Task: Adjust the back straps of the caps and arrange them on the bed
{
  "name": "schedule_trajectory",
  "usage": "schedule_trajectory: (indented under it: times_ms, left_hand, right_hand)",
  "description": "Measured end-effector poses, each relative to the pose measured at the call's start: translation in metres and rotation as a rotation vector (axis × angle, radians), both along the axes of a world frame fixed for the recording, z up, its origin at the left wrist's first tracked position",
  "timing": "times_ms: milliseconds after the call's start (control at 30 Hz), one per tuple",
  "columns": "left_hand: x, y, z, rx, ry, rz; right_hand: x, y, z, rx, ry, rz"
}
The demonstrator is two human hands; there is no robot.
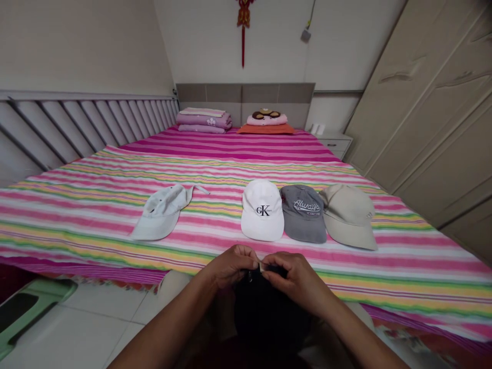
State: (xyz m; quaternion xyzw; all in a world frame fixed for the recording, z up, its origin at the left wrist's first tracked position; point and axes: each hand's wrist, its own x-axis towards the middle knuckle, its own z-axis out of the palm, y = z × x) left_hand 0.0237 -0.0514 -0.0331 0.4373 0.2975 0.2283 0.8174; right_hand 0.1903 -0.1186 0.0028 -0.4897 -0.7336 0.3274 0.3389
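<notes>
Fingertip-only grips could let the black cap [269, 312] slip and drop, probably at the small pale tab [262, 267]. The left hand [233, 267] and right hand [295, 277] pinch its upper edge, fingers closed, 2 forearms converging just before the bed [215, 212].

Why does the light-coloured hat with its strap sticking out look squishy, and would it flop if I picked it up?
The pale cap would probably feel light and floppy, since its cloth crown looks slumped. Its brim may stay stiffer, as it keeps a smooth shape. The strap would likely dangle, because its end lies loose.
</notes>
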Motion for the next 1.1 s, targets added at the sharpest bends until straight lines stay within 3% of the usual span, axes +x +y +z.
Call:
schedule_trajectory:
  times_ms: [167, 433, 733, 833, 1000, 1100]
  left_hand:
    - [0.001, 0.0, -0.001, 0.027, 0.051, -0.004]
    - [0.003, -0.003, 0.004, 0.118, 0.081, -0.047]
    - [0.003, -0.003, -0.008, -0.022, -0.035, -0.031]
    - [0.004, -0.003, -0.007, -0.024, -0.024, 0.002]
    - [0.003, -0.002, -0.004, -0.039, -0.01, 0.017]
    - [0.002, -0.001, -0.005, -0.057, -0.02, 0.013]
  right_hand:
    - [0.001, 0.0, 0.002, -0.044, -0.046, 0.003]
    - [0.0, -0.001, 0.006, 0.011, -0.166, 0.004]
    - [0.0, -0.002, 0.005, -0.045, -0.098, 0.017]
    - [0.003, 0.0, -0.001, -0.136, 0.051, 0.009]
    - [0.018, 0.007, -0.022, -0.531, 0.51, 0.014]
    - [0.027, 0.01, -0.034, -0.608, 0.646, -0.013]
